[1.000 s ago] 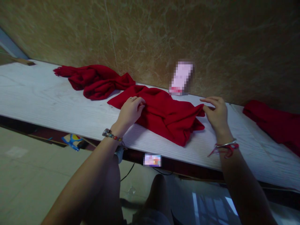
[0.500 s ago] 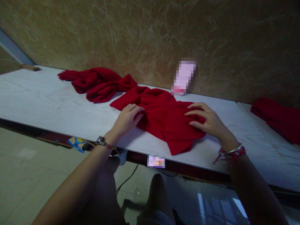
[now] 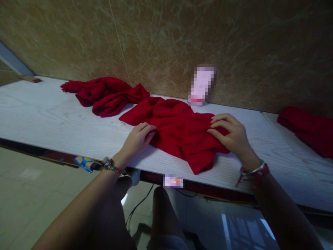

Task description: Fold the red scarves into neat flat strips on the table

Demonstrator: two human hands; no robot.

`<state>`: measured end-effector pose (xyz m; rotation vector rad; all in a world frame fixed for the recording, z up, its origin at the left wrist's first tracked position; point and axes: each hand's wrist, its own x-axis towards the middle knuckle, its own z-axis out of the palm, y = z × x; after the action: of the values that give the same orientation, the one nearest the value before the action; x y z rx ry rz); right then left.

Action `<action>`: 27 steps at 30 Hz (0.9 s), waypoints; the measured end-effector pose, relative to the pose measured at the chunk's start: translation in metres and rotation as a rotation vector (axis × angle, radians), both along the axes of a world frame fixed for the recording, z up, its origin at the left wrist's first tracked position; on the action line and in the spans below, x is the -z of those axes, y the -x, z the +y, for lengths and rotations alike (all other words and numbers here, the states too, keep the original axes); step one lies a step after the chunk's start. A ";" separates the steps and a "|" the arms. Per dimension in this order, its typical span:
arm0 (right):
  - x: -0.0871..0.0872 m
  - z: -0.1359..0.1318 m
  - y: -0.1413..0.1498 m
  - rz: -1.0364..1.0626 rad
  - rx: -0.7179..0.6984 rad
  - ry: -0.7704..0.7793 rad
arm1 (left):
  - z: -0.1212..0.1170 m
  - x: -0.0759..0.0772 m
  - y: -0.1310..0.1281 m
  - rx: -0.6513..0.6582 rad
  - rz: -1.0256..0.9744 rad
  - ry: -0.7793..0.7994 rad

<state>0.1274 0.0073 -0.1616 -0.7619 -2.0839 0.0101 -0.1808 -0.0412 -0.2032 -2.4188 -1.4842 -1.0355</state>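
Note:
A red scarf lies rumpled across the white wood-grain table, its fringed end bunched at the far left. Along the scarf's near left edge, my left hand pinches the fabric between thumb and fingers. My right hand is at the scarf's right end, with thumb and fingertips drawn together on the cloth. One corner of the scarf points toward me near the table's front edge. Part of the right end is covered by my right fingers.
More folded red fabric lies on the right of the table. A blurred pink item leans against the marbled wall. Below the front edge are a blue-and-yellow packet, a blurred pink item and a black cable.
My left hand has moved slightly down and left, its fingers closer together. The right hand's fingers have drawn in on the cloth, and new wrinkles run across the scarf's right part.

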 end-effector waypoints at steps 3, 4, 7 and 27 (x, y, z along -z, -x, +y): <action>0.002 0.000 0.001 -0.012 0.006 -0.015 | -0.002 0.003 0.000 -0.009 0.020 0.025; 0.002 0.000 0.001 -0.019 0.010 -0.017 | -0.003 0.003 0.000 -0.009 0.016 0.033; 0.003 0.001 0.001 -0.034 0.049 -0.009 | -0.004 0.003 0.001 -0.014 -0.016 0.047; 0.008 0.019 -0.012 0.081 0.208 -0.106 | 0.009 0.001 -0.042 -0.167 -0.195 -0.071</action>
<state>0.1392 0.0262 -0.1694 -0.8943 -1.9043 -0.1795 -0.1393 -0.0324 -0.2040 -2.1560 -1.6448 -1.2918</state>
